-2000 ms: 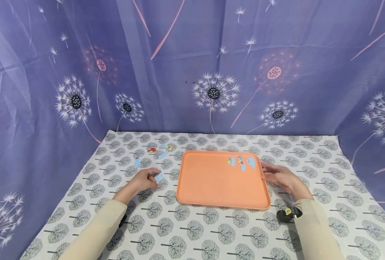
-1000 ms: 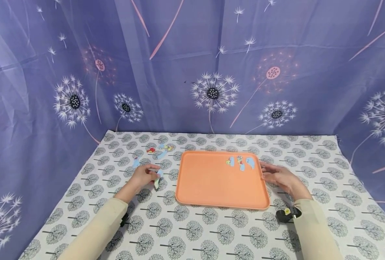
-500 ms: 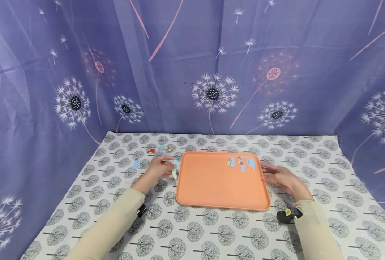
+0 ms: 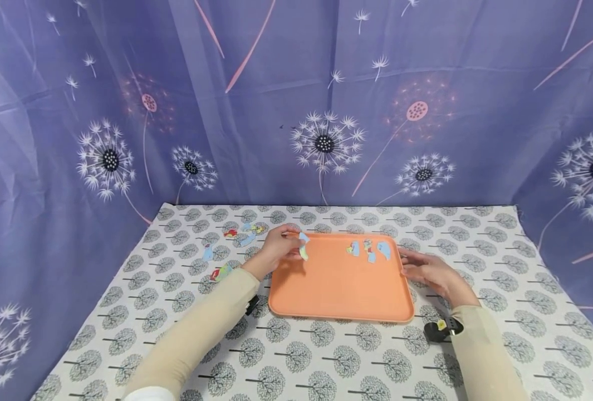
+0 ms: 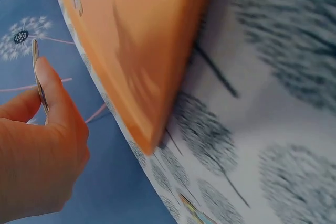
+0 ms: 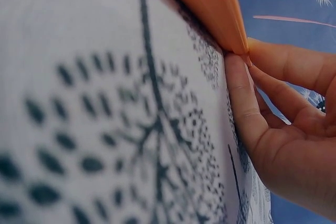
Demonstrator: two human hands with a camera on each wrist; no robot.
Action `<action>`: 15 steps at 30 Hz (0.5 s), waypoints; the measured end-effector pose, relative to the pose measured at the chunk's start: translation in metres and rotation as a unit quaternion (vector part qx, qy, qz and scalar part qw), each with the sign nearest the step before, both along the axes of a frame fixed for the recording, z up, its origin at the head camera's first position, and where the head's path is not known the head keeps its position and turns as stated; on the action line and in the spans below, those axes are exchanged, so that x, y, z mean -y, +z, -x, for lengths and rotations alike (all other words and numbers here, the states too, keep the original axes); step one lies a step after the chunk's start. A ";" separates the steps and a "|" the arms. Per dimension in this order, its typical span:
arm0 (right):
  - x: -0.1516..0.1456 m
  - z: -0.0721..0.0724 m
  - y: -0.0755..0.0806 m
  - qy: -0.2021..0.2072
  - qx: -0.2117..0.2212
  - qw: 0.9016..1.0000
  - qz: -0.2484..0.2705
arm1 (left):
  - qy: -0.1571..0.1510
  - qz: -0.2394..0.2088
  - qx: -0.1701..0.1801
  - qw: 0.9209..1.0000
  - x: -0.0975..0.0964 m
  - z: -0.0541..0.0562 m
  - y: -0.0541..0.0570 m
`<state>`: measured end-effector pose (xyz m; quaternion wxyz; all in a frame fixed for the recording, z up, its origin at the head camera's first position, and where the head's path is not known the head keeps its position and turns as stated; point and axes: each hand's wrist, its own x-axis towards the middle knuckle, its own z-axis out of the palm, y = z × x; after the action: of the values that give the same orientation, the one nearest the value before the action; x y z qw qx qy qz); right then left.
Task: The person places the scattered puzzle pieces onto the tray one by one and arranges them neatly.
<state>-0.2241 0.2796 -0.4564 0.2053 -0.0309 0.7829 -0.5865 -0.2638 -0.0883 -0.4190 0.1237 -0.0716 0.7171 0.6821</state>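
My left hand (image 4: 278, 248) pinches a light-blue and pale-green puzzle piece (image 4: 303, 247) between thumb and fingers, above the tray's far left corner. In the left wrist view the thin piece (image 5: 37, 66) shows edge-on. The orange tray (image 4: 343, 292) lies on the tree-print cloth. Toward its far right corner are several light-blue pieces with coloured print (image 4: 383, 250). At the tray's right side, my right hand (image 4: 436, 275) holds the rim. The right wrist view shows thumb (image 6: 242, 93) and fingertips meeting at the tray's edge (image 6: 226, 24).
Left of the tray, several loose puzzle pieces lie on the cloth: a red one (image 4: 230, 233), a light-blue one (image 4: 207, 252), and a red and green one (image 4: 221, 272) near my left forearm. A purple dandelion curtain (image 4: 256, 139) hangs behind the table.
My left hand has carried the puzzle piece from the cloth rightward and away from me, over the tray. The red and green piece has come into view. The right hand stays at the rim.
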 end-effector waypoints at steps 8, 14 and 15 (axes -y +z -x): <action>-0.002 0.001 -0.002 0.001 0.000 1.000 0.004 | -0.010 -0.007 0.009 1.000 -0.024 0.011 -0.001; -0.003 0.002 -0.004 -0.002 0.003 1.000 0.011 | -0.010 -0.026 0.012 1.000 -0.039 0.018 -0.005; -0.003 0.003 -0.005 -0.002 0.003 1.000 0.011 | -0.009 -0.028 0.013 0.999 -0.042 0.019 -0.006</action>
<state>-0.2269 0.2829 -0.4612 0.2065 -0.0296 0.7758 -0.5956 -0.2830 -0.0464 -0.4254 0.1406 -0.0706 0.6965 0.7001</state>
